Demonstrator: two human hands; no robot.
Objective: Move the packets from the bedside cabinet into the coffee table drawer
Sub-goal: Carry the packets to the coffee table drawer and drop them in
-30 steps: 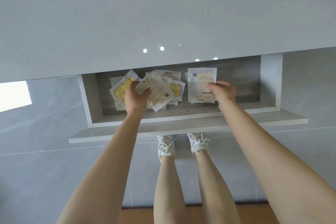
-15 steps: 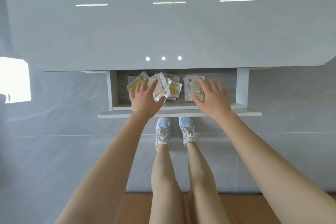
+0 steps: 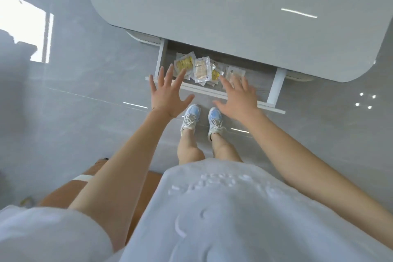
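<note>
The packets lie in the open drawer under the counter. The left hand and right hand hover over its front edge, fingers spread, holding nothing. Placing looks done; the next move is probably an even push to close the drawer.

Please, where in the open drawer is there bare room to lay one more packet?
Bare wood lies at the right end, between the lone packet and the drawer's right wall. The left half is crowded with overlapping packets.
</note>
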